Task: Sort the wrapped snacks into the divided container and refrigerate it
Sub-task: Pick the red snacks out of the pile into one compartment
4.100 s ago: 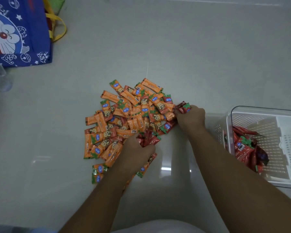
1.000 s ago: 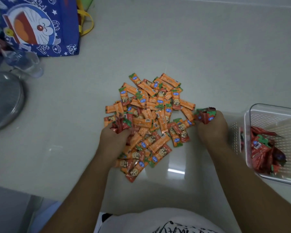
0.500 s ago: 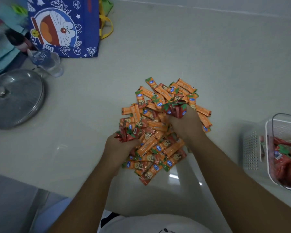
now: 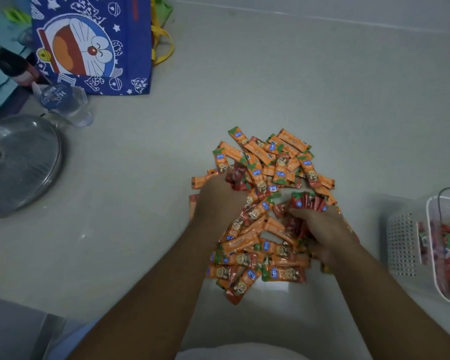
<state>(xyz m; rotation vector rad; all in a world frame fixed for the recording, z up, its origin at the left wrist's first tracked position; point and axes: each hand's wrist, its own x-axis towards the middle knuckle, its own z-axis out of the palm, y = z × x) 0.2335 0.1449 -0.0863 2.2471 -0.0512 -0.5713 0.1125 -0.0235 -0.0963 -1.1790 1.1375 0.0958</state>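
With both hands buried in the snack pile (image 4: 268, 203) on the table (image 4: 270, 87), looked like mid-sort. Left hand (image 4: 218, 201) curled over a few red packs (image 4: 235, 175) at the pile's left edge, grip seemingly closed but fingers hidden. Right hand (image 4: 322, 227) clamped on a bunch of red snacks (image 4: 307, 202). Container (image 4: 405, 245) off to the right, well apart from the pile, red packs inside. Blue bag (image 4: 94, 45), cup (image 4: 68, 102) and glass lid (image 4: 18, 162) far left.
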